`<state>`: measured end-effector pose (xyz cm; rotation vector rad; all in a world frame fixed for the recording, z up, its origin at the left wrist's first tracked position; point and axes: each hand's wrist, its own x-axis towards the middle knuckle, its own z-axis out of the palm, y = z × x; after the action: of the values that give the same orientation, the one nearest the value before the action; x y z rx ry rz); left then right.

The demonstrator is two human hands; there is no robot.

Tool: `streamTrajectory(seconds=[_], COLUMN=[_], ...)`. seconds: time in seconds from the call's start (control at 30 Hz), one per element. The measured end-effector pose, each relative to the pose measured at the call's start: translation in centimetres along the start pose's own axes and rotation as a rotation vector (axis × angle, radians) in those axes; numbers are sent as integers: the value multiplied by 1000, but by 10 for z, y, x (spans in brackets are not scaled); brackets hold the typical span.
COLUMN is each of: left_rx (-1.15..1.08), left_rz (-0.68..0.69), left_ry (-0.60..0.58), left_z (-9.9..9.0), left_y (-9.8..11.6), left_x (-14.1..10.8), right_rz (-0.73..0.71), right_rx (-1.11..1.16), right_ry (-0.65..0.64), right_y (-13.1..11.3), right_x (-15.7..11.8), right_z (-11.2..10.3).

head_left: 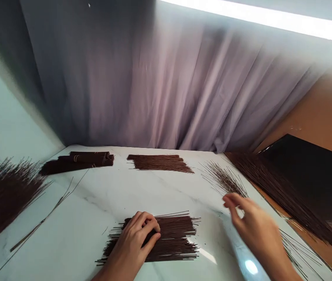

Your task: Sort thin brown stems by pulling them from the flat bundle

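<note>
Dark-brown sticks (177, 238) beneath the left hand's fingers (155, 225).

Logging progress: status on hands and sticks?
Left hand on near stick pile. Right hand blurred, near fanned sticks. Stray sticks left of pile.

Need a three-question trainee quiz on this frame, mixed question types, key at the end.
1. True or false: the left hand is on the near pile of sticks.
2. Multiple choice: what hangs behind the table?
a) a mirror
b) a curtain
c) a shelf
3. Fill in: the banded bundles lie toward the table's far ____ corner.

Key: 1 true; 2 b; 3 left
</note>
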<state>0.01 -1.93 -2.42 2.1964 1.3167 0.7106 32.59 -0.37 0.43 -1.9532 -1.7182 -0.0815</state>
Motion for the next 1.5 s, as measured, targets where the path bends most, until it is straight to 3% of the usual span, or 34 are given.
streamTrajectory(seconds=[0.1,0.2,0.43,0.53,0.63,0.8,1.0,1.1,1.23,1.5], left_rx=[23,78,496,568,429,143,-18,-124,-219,-513], left_rz=[34,76,306,282,229,207,163,111,17,-188], left_ry=[-3,6,114,141,153,204,248,253,286,204], left_z=[2,2,14,17,14,3,0,2,3,-21], left_y=[0,-1,-8,-6,-4,-2,-9,-17,-23,4], left_x=[1,2,1,0,0,0,4,10,17,13], right_rz=[-25,-56,-49,-86,-185,-467,-560,-583,-624,-692], right_rx=[-336,-473,-513,-444,-263,-30,-113,-178,-255,-327], right_ry=[154,159,131,246,321,124,-35,-83,-109,-141], right_y=[51,80,89,75,45,-30,-95,-108,-109,-97], right_x=[14,19,20,19,18,39,114,137,141,133], right_z=[-2,4,26,27,28,60,127,146,153,146])
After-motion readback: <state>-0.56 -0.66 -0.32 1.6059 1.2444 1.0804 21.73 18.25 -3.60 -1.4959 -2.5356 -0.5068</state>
